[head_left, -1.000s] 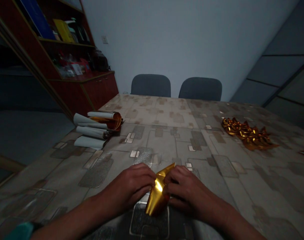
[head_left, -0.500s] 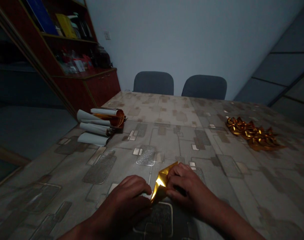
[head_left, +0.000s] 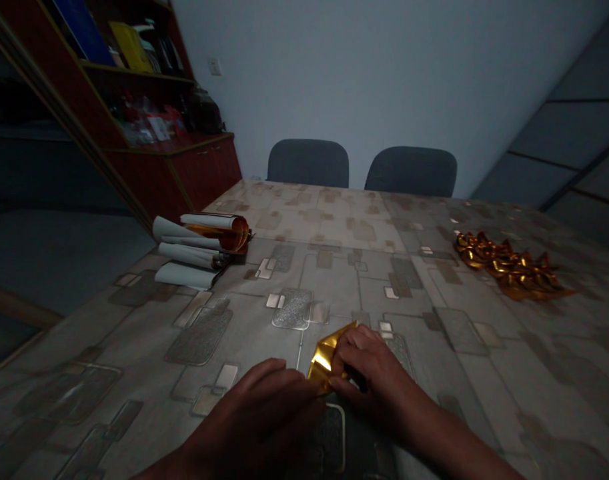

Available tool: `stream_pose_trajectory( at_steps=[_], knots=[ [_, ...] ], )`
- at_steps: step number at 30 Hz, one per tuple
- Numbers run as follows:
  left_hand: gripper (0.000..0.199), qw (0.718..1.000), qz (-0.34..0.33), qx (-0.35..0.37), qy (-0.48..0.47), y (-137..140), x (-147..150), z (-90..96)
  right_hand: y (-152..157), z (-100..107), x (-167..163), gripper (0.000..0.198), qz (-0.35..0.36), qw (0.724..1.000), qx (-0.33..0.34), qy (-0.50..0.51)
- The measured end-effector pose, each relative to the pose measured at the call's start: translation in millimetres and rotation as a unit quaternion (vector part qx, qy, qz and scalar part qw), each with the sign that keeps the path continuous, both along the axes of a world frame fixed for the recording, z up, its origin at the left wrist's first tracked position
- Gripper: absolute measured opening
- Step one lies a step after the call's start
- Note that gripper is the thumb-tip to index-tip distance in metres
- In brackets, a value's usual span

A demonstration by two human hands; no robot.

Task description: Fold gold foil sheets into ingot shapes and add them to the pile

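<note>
A folded sheet of shiny gold foil paper [head_left: 323, 355] is between my hands, just above the near part of the patterned table. My right hand [head_left: 371, 363] pinches its right side, thumb below and fingers curled over the top. At the paper's near left end, my left hand [head_left: 269, 407] has its fingers closed against the edge; the back of the hand hides the thumb and the exact grip. Farther right sits a cluster of folded gold foil pieces [head_left: 509, 263], apart from both hands.
Rolled or bent sheets [head_left: 187, 257], pale outside and gold inside, lie at the table's left edge. The table [head_left: 334, 223] has a patterned cover. Two grey chairs [head_left: 308, 162] stand behind it, and a red-brown cabinet [head_left: 204, 173] holds various items at the back left.
My left hand has shifted right and rolled over the paper's near end, covering its lower tip. My right hand stays nearly in place, holding the paper. The view has tilted slightly.
</note>
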State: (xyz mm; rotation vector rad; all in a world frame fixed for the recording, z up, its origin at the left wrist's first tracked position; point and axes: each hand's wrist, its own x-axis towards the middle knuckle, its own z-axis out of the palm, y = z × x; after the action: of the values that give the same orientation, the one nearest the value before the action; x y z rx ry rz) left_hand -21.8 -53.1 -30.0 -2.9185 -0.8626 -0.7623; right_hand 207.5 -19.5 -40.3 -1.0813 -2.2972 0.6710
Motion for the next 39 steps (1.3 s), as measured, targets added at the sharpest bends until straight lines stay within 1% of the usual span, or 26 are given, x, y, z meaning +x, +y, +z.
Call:
stream_pose_trajectory(
  at_steps=[2, 4, 6, 10, 14, 17, 20, 24, 26, 29, 31, 33, 37, 39],
  knots=[
    [0.021, 0.997, 0.002, 0.073, 0.006, -5.9, -0.1, -3.2, -0.3, -0.2, -0.7, 0.017, -0.003, 1.000, 0.006, 0.001],
    [0.027, 0.996, 0.015, 0.078, 0.042, -10.4, -1.7, -7.8, -0.8, -0.2, -1.3, 0.017, -0.005, 1.000, 0.012, 0.003],
    [0.030, 0.995, 0.015, 0.077, 0.061, -12.3, -3.7, -12.3, -1.4, -0.7, -1.5, 0.016, -0.008, 1.000, 0.020, 0.005],
    [0.026, 0.996, 0.006, 0.082, 0.048, -11.8, -3.9, -17.9, -2.3, -4.2, -0.8, 0.014, -0.006, 1.000, 0.028, 0.005],
    [0.022, 0.997, 0.022, 0.070, 0.022, -13.5, -0.5, -17.3, -2.1, -6.8, -0.7, 0.012, -0.002, 0.999, 0.038, -0.007],
    [0.022, 0.998, 0.026, 0.052, 0.031, -15.6, 0.5, -15.1, -1.8, -5.4, -1.5, 0.010, -0.006, 0.999, 0.043, -0.021],
    [0.025, 0.998, 0.027, 0.035, 0.034, -15.1, -0.2, -17.7, -1.8, -4.0, -2.0, 0.011, -0.007, 0.999, 0.044, -0.024],
    [0.029, 1.000, -0.008, 0.018, 0.011, -11.2, -1.0, -26.9, -2.1, -5.0, -1.6, 0.010, -0.009, 0.999, 0.045, -0.017],
    [0.033, 1.000, -0.010, -0.004, 0.011, -9.4, -0.2, -28.8, -2.3, -5.0, -1.4, 0.010, -0.010, 0.999, 0.041, -0.016],
    [0.035, 0.999, -0.003, -0.039, 0.022, -6.7, 3.0, -26.9, -2.7, -2.4, -1.7, 0.013, -0.010, 0.999, 0.031, -0.021],
    [0.031, 0.998, 0.004, -0.056, 0.029, -4.1, 6.1, -25.4, -2.8, 0.2, -2.0, 0.016, -0.013, 1.000, 0.020, -0.018],
    [0.026, 0.998, 0.012, -0.059, 0.021, -1.0, 9.3, -25.3, -2.7, 1.9, -2.0, 0.020, -0.016, 1.000, 0.008, -0.012],
    [0.016, 0.999, 0.011, -0.033, 0.021, 4.0, 14.7, -27.9, -1.7, 0.5, -0.6, 0.028, -0.012, 1.000, -0.007, -0.009],
    [0.012, 0.999, 0.011, -0.036, 0.036, 4.9, 16.4, -28.1, -1.4, -0.3, 1.1, 0.029, -0.007, 1.000, -0.018, -0.002]
  ],
)
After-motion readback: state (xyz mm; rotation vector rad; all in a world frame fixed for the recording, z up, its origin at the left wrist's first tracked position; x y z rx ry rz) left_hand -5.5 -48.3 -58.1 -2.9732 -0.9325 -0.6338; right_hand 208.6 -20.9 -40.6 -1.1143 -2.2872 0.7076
